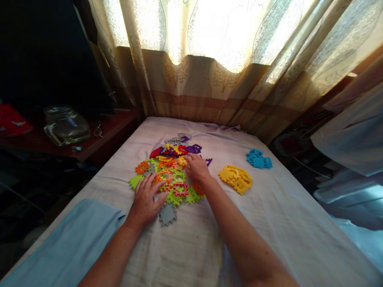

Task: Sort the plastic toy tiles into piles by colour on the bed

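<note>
1. Palm down and fingers spread wide, our left hand [145, 201] rests at the left near side of a heap of interlocking plastic pieces [178, 175], its fingertips beside an orange open-centred piece [164, 175].
2. Our right hand [197, 167] reaches into the right side of the same heap, fingers bent down at a small yellow piece [182, 161]; we cannot tell whether they grip it.
3. Between our hands lie lime green pieces and a pinkish-red square frame [180, 189]; red, purple and yellow ones are bunched toward the far side, with grey ones beyond. A grey square [167, 215] lies at the near edge, close to our left thumb.
4. To the right of our right hand, apart from the heap, we see a yellow pile [235, 178], and farther right a blue pile [259, 158].
5. Under it all, we have a pale, lightly creased sheet [191, 247], with a light blue cloth [74, 239] at our left.
6. Around us, patterned curtains [194, 83] glow with daylight ahead; a glass jug [67, 124] stands on a reddish-brown table [98, 133] at left, and pale cloths [353, 127] hang at right.
</note>
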{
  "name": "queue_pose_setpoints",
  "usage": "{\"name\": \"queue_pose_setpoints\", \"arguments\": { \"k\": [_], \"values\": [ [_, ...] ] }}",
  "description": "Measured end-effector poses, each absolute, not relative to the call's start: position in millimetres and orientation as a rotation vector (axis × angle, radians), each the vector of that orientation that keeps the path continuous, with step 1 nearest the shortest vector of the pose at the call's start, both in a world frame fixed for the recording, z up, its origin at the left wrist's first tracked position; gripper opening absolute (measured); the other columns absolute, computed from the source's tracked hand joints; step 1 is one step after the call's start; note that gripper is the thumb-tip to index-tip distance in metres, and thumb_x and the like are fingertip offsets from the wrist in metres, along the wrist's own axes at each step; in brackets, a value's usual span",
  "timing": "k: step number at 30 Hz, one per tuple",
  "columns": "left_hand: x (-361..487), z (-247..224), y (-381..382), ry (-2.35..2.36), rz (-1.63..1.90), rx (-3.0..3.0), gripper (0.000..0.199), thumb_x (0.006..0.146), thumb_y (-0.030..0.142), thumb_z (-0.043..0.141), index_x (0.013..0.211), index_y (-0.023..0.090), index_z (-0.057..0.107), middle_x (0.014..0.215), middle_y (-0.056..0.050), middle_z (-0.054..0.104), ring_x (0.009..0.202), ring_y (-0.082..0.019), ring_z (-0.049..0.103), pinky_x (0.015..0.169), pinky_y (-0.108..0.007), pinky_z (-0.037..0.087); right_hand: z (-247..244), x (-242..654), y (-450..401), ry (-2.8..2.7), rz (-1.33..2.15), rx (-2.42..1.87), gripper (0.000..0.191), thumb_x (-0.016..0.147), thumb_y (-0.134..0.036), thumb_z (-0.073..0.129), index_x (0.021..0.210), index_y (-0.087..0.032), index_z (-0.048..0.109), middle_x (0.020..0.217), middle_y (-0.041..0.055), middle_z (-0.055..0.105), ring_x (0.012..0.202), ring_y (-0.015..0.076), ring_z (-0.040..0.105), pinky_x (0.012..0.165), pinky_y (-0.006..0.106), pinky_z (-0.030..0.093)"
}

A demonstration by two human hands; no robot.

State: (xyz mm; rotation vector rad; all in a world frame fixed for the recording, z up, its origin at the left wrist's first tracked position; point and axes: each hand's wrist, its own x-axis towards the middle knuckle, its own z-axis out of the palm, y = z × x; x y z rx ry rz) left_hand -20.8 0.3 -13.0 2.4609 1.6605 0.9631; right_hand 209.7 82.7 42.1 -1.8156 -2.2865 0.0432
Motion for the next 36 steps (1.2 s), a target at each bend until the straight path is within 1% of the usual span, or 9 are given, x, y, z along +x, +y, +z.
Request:
{"name": "queue_pose_setpoints", "arguments": {
  "k": [2,8,14,17,20,22,26,30,36],
  "values": [
    [-20.5,-12.2,-0.3,1.659,0.954,2.462,0.040,0.090,0.048,0.049,0.119,0.026,0.066,0.144,-0.011,0.050,0.136,-0.033,0.041,0.111,-0.058,0.033,42.3,207.5,86.6,-2.345,0.042,-1.800,0.048,0.088,-0.020,0.051,0.135,-0.023,0.055,0.143,0.0101,0.052,0.128,0.0258,0.045,0.103,0.044,0.037],
    [-20.6,-12.7,0.2,1.669,0.941,2.465,0.041,0.090,0.049,0.048,0.118,0.025,0.067,0.143,-0.013,0.051,0.136,-0.033,0.042,0.111,-0.058,0.032,42.2,209.5,79.9,-2.378,0.005,-1.778,0.029,0.092,-0.026,0.052,0.116,-0.024,0.068,0.128,0.0086,0.064,0.117,0.0243,0.054,0.100,0.041,0.037],
    [-21.1,-14.3,1.4,1.680,0.947,2.477,0.041,0.090,0.049,0.049,0.117,0.026,0.067,0.143,-0.012,0.051,0.135,-0.032,0.042,0.111,-0.057,0.033,44.2,229.1,52.7,-2.126,0.070,-1.770,0.026,0.092,-0.025,0.049,0.107,-0.022,0.071,0.115,0.0084,0.069,0.106,0.0199,0.060,0.094,0.030,0.043],
    [-21.0,-14.0,1.8,1.676,0.948,2.484,0.041,0.090,0.050,0.048,0.118,0.026,0.067,0.142,-0.012,0.052,0.135,-0.033,0.043,0.110,-0.057,0.034,48.0,253.5,37.8,-1.856,0.159,-1.833,0.029,0.089,-0.030,0.052,0.112,-0.023,0.069,0.101,0.0060,0.072,0.089,0.0178,0.064,0.082,0.028,0.047],
    [-21.5,-13.6,2.1,1.673,0.942,2.476,0.042,0.090,0.050,0.048,0.118,0.026,0.067,0.143,-0.012,0.051,0.135,-0.033,0.043,0.110,-0.058,0.034,49.3,293.5,27.6,-1.584,0.234,-1.852,0.040,0.084,-0.037,0.054,0.119,-0.021,0.065,0.081,0.0027,0.071,0.071,0.0167,0.063,0.070,0.028,0.047],
    [-22.1,-13.5,2.5,1.668,0.943,2.483,0.042,0.090,0.051,0.048,0.118,0.026,0.067,0.142,-0.012,0.051,0.134,-0.033,0.043,0.110,-0.058,0.034,46.5,326.7,24.1,-1.409,0.225,-1.828,0.043,0.080,-0.041,0.054,0.114,-0.017,0.067,0.076,0.0034,0.069,0.066,0.0169,0.061,0.066,0.028,0.047],
    [-23.1,-13.6,4.1,1.655,0.950,2.502,0.043,0.090,0.052,0.046,0.116,0.025,0.068,0.142,-0.013,0.052,0.132,-0.034,0.045,0.109,-0.058,0.035,33.2,385.9,20.3,-1.029,0.268,-1.740,0.051,0.071,-0.048,0.055,0.104,-0.013,0.070,0.077,0.0059,0.070,0.064,0.0166,0.060,0.060,0.029,0.048],
    [-23.7,-14.2,5.7,1.661,0.950,2.502,0.042,0.089,0.053,0.048,0.116,0.027,0.067,0.142,-0.011,0.052,0.133,-0.033,0.044,0.111,-0.057,0.034,22.0,406.1,16.3,-0.819,0.414,-1.706,0.048,0.060,-0.044,0.061,0.095,-0.013,0.073,0.076,0.0065,0.071,0.062,0.0175,0.061,0.053,0.027,0.047],
    [-25.9,-14.3,6.6,1.645,0.940,2.525,0.043,0.089,0.052,0.047,0.117,0.026,0.067,0.142,-0.011,0.051,0.133,-0.033,0.045,0.110,-0.057,0.035,17.1,399.0,16.2,-0.810,0.446,-1.766,0.035,0.059,-0.037,0.058,0.082,-0.017,0.075,0.073,0.0048,0.072,0.070,0.0205,0.065,0.063,0.029,0.051]
  ]
}}
